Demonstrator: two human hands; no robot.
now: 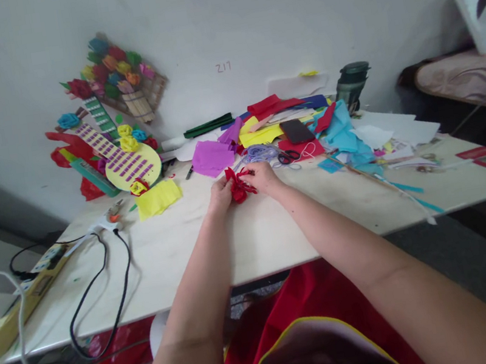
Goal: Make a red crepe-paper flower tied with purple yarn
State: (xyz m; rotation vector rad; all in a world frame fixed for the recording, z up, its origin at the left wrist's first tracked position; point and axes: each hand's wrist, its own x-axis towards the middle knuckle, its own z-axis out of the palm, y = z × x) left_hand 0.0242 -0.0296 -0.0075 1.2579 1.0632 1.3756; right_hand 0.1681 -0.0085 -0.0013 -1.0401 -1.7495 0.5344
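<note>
A small red crepe-paper flower point(238, 186) sits between both hands above the pale table point(181, 259). My left hand point(220, 196) is closed on its left side. My right hand point(264, 177) pinches it from the right with curled fingers. Just beyond the hands lie a purple paper sheet point(210, 157), a coil of pale thread point(258, 154) and black-handled scissors point(289, 156).
A paper guitar craft point(122, 158) and a flower bouquet point(117, 72) lean on the wall at left. Yellow paper point(157, 198), a pile of coloured sheets point(279, 116), a dark bottle point(351, 83). A power strip point(16, 298) with black cables point(97, 285) lies at the left edge.
</note>
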